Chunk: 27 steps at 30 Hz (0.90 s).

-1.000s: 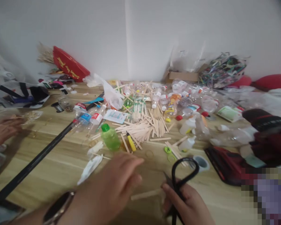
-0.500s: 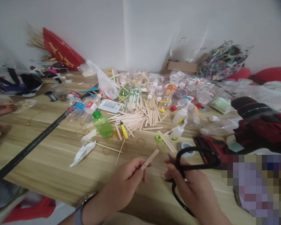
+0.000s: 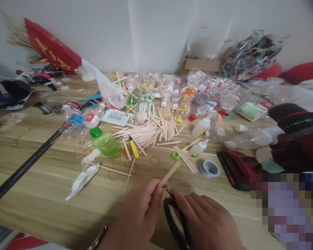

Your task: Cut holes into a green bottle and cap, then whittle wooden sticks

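Note:
Between the thumb and fingers of my left hand point(image 3: 142, 211) is a flat wooden craft stick point(image 3: 170, 174), its free end pointing up and to the right. My right hand point(image 3: 207, 218) is closed around black-handled scissors point(image 3: 174, 222). A dark blade tip shows close to the stick just beside my left thumb; whether it touches the wood I cannot tell. Much of the scissors is covered by my fingers. Beyond my hands lies a loose pile of craft sticks point(image 3: 148, 133), with a yellow-handled tool point(image 3: 134, 147) at its near side.
A green bottle point(image 3: 106, 144) lies tipped over at the left, near white crumpled tissue point(image 3: 82, 180). White glue bottles point(image 3: 199, 147) and a tape roll point(image 3: 210, 169) are right of centre. Farther right sits a red and black power tool point(image 3: 289, 146). Several plastic bottles crowd the back.
My right hand has turned over and brought the scissors left, close to the stick in my left hand. The green bottle has gone from upright to tipped over. The view has shifted slightly.

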Tool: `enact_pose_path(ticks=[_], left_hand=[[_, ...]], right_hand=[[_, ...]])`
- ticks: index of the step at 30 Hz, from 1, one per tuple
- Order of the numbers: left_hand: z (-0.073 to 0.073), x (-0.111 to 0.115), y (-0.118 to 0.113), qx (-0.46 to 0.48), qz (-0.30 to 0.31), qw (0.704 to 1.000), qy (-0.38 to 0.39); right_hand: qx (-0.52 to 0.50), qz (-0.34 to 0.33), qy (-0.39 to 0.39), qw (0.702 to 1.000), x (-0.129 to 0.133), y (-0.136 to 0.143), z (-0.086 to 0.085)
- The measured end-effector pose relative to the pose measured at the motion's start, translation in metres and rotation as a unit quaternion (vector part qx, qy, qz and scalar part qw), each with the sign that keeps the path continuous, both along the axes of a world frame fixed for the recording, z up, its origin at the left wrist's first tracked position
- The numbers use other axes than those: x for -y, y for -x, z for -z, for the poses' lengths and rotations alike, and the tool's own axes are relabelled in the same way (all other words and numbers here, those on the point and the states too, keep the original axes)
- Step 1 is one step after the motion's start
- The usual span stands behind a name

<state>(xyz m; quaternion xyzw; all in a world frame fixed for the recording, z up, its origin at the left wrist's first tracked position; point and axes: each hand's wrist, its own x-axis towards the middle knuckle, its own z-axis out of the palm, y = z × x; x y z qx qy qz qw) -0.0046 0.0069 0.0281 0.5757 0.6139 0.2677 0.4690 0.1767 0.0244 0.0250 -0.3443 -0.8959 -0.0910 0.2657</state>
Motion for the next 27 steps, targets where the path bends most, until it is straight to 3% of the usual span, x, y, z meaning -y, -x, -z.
enact_pose_path(ticks=[9, 13, 18, 21, 23, 27], left_hand=[[-0.007, 0.002, 0.001, -0.033, 0.049, 0.997, -0.046], [-0.002, 0.009, -0.001, -0.113, 0.051, 0.983, -0.135], [0.012, 0.014, 0.0, -0.204, 0.079, 0.939, -0.264], [0.011, 0.015, 0.001, -0.267, 0.098, 0.911, -0.3], [0.005, 0.015, 0.001, -0.315, 0.092, 0.881, -0.342], [-0.005, 0.013, -0.002, -0.397, 0.069, 0.803, -0.439]], right_hand=[[0.034, 0.008, -0.024, 0.999, -0.007, 0.0, -0.004], [0.04, 0.0, -0.035, 0.999, -0.008, -0.001, -0.009], [0.032, -0.005, -0.025, 0.999, -0.009, -0.002, -0.011], [-0.035, -0.025, 0.05, 0.998, -0.01, 0.002, -0.007], [-0.093, -0.03, 0.158, 0.983, -0.007, 0.005, -0.003], [-0.215, -0.031, 0.422, 0.88, 0.0, 0.013, 0.0]])
